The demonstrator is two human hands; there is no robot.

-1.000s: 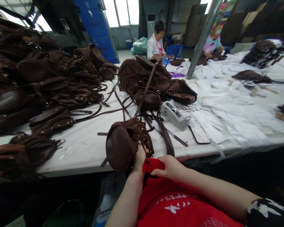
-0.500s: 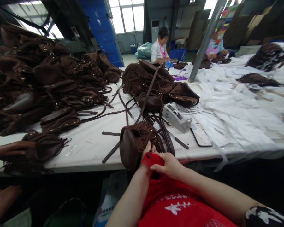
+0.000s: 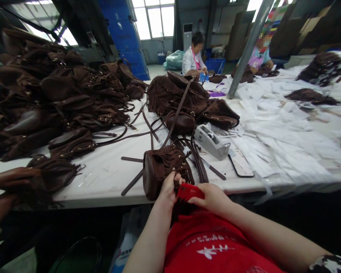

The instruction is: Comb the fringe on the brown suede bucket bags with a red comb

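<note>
A brown suede fringed bucket bag (image 3: 159, 168) lies on its side at the near edge of the white table (image 3: 108, 178). My left hand (image 3: 168, 187) grips the bag's fringe at its lower right, fingers closed on it. My right hand (image 3: 213, 197) pinches a red comb (image 3: 187, 191) held against the fringe just beside my left hand. Long brown straps (image 3: 199, 161) trail from the bag across the table.
A big heap of brown bags (image 3: 53, 94) fills the left side, and another clump (image 3: 184, 102) lies mid-table. A grey tape dispenser (image 3: 211, 142) and a dark phone (image 3: 241, 165) sit to the right, with white paper sheets (image 3: 287, 129) beyond. Two people (image 3: 193, 55) work at the far end by a metal pole (image 3: 246, 49).
The bag has turned and settled slightly farther onto the table. My left hand has shifted its grip on the fringe and the red comb has moved a little to the right.
</note>
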